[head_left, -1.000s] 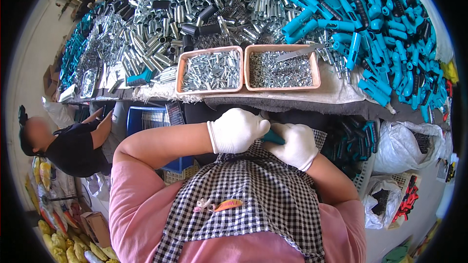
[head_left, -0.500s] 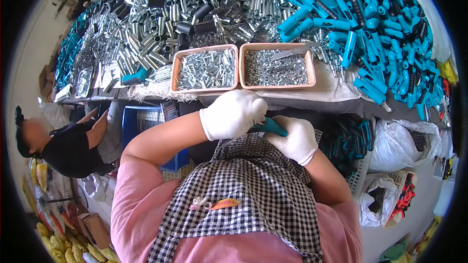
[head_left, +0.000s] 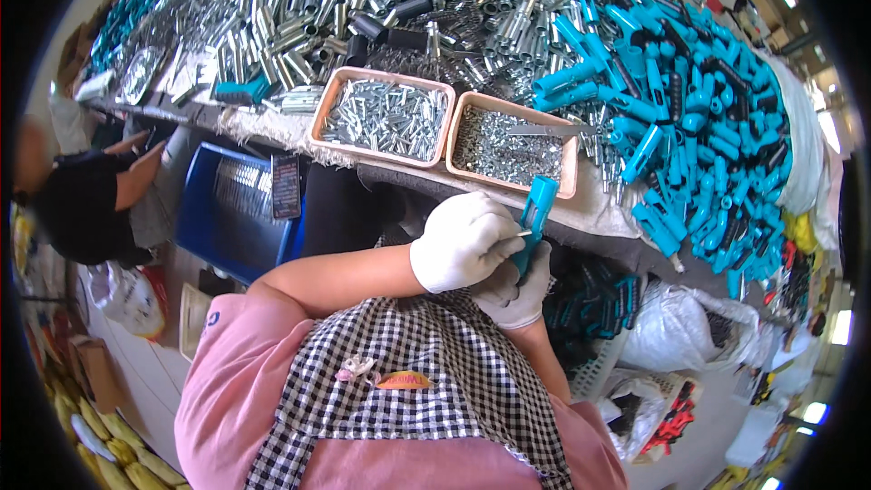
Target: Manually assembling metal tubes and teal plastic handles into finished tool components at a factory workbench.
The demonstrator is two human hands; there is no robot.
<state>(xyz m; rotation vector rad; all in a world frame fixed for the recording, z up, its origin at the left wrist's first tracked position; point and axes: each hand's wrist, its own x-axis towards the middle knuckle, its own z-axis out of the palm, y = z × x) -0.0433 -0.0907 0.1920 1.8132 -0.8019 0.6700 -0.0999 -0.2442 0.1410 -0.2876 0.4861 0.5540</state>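
My right hand (head_left: 519, 296), in a white glove, is closed around a teal handle-like part (head_left: 542, 198), which points up with a slot in its side. My left hand (head_left: 464, 242), also gloved in white, pinches a thin silvery pin (head_left: 523, 233) against the side of that part. Both hands are held in front of my apron, just below the table edge. Beyond them stands a tray of small metal pins (head_left: 386, 118). Beside it is a tray of tiny metal pieces (head_left: 499, 141) with a flat metal strip (head_left: 549, 130) lying across it.
Teal handle parts (head_left: 699, 127) are heaped at the right, metal tubes (head_left: 299, 18) at the far side. A blue crate (head_left: 231, 240) is below the table on the left, near a seated person (head_left: 82, 200). Black-and-teal parts (head_left: 594, 304) and a white sack (head_left: 680, 327) lie lower right.
The teal part has turned from lying between both hands to pointing upward in my right hand. My left hand has come away and now pinches a pin at its side. The view has rotated.
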